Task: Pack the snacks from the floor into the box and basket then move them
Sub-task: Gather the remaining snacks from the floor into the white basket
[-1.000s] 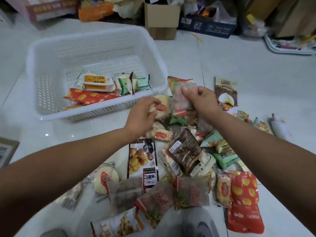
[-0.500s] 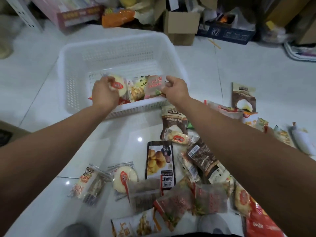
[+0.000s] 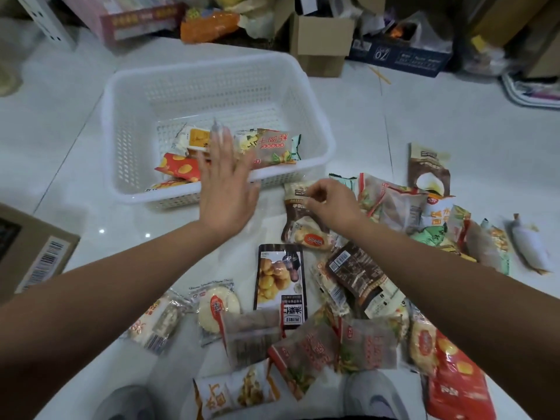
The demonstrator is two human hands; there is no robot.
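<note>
Snacks (image 3: 357,338) lie scattered over the white floor from about 3 o'clock round to 6 o'clock of the view. A smaller lot already sits in the white basket (image 3: 212,86) at 11 o'clock, bunched against its near wall. The cardboard box (image 3: 33,256) at 9 o'clock shows only a corner, so I cannot tell what it holds.

The left hand (image 3: 225,189) hovers over the basket's near rim with fingers straight and spread, holding nothing. The right hand (image 3: 330,204), just to 3 o'clock of that rim, curls its fingers onto the top edge of a brown packet (image 3: 295,216) on the floor, pinching it by the look of it.

Packing is the step in hand, and it seems well short of half done. The next move likely calls for lifting that packet clear of the bun wrapper (image 3: 309,236) touching its lower end, then carrying it over the rim toward 11 o'clock. The free hand could reach for another packet near 6 o'clock.
</note>
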